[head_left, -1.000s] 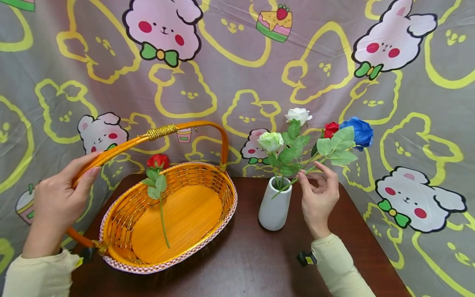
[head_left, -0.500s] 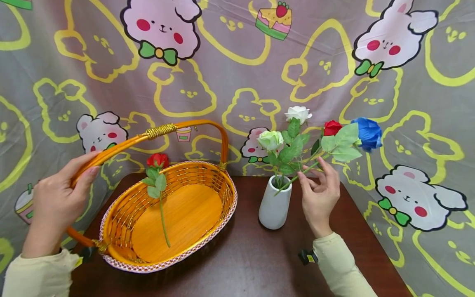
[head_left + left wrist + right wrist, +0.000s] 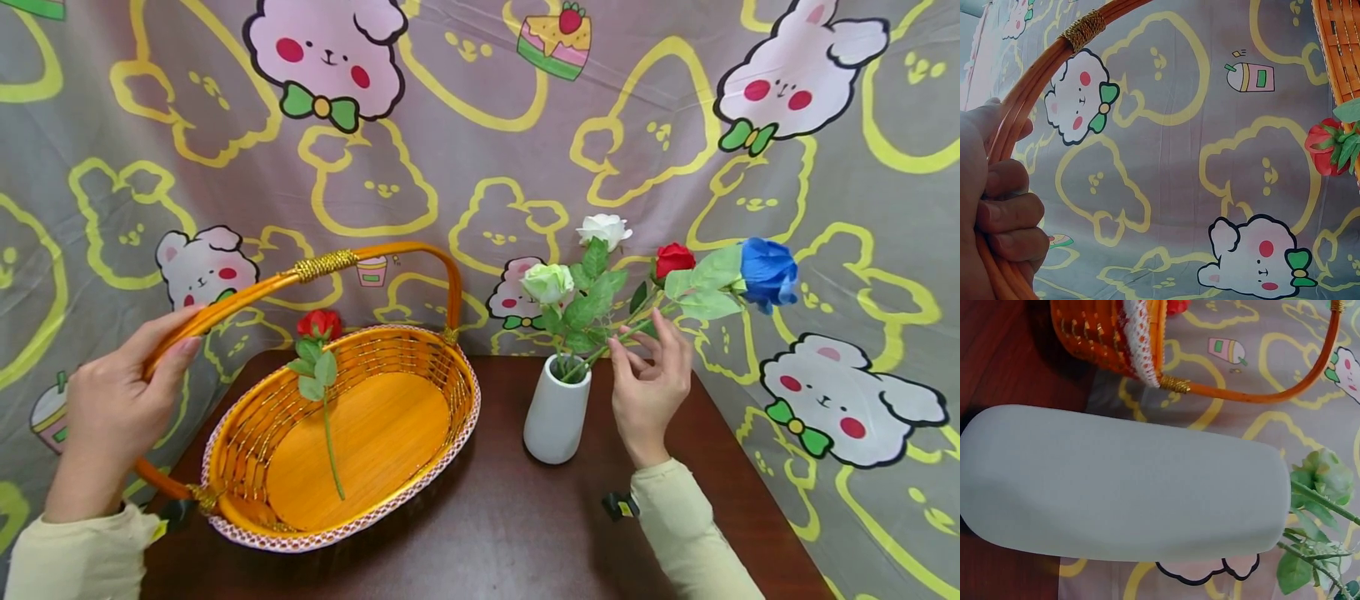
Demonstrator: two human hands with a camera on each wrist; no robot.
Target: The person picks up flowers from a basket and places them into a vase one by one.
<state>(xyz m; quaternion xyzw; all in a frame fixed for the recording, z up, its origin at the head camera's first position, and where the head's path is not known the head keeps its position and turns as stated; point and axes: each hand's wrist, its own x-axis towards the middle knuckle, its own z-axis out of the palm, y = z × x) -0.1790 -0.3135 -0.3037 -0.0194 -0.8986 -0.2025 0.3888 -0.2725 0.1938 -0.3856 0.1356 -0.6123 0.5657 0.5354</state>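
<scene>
My left hand point(image 3: 120, 400) grips the handle point(image 3: 405, 250) of an orange woven basket point(image 3: 442, 421); in the left wrist view its fingers point(image 3: 1013, 212) curl round the handle. A red rose point(image 3: 321, 323) with a green stem lies in the basket, its bloom over the far rim. My right hand point(image 3: 652, 387) pinches the stem of a blue rose point(image 3: 768, 275) between thumb and fingers. That stem slants down into the mouth of a white vase point(image 3: 557, 421). The vase also holds a white rose point(image 3: 603, 231), a pale green rose point(image 3: 547, 283) and another red rose point(image 3: 672, 262).
Basket and vase stand side by side on a dark brown table point(image 3: 480, 533). Behind them hangs a grey cloth point(image 3: 480, 150) with cartoon animals. In the right wrist view the vase point(image 3: 1122, 481) fills the middle, and the right hand is out of sight.
The blue rose has moved right in my right hand, and its stem end has gone from in front of the vase's rim into the mouth. My left hand and the basket stay put.
</scene>
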